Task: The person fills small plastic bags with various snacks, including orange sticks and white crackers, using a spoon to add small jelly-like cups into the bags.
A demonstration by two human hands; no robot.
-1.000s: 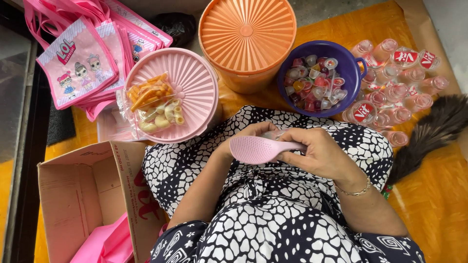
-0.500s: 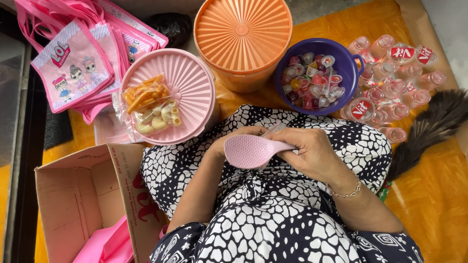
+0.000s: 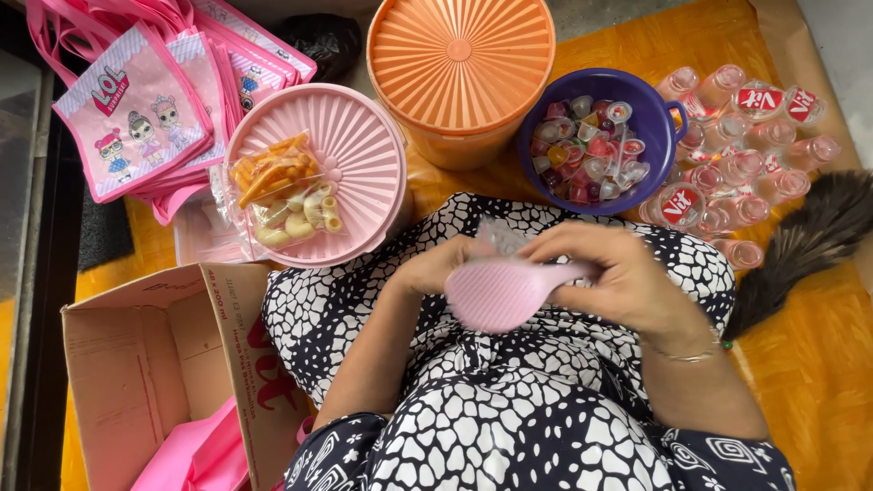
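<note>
The right hand (image 3: 627, 277) has its fingers curled shut around the thin handle of a small pink plastic scoop (image 3: 505, 293). The left hand (image 3: 435, 268) sits at the round end of the scoop; its fingers are bent in close there, but I cannot tell if they pinch it or only touch it. A bit of clear wrap (image 3: 498, 238) shows between the two hands, blurry.

The scoop lies over the lap, on the black and white spotted dress (image 3: 509, 400). It looks light and stiff, and smooth, so it may slip a little. The handle looks like the best place to hold it.

Both wrists come in from the near side and bend toward each other. A thin bracelet (image 3: 696, 353) is on the right wrist.

Far from the hands stand a purple bowl of small jelly cups (image 3: 596, 145) and a big orange ribbed lid (image 3: 459, 59). To the left is a pink ribbed lid (image 3: 350, 150) with a clear bag of snacks (image 3: 277, 191) on it. Pink cartoon bags (image 3: 136, 118) lie far left. An open cardboard box (image 3: 155, 364) is near left. Small clear drink bottles (image 3: 737, 155) lie far right.
</note>
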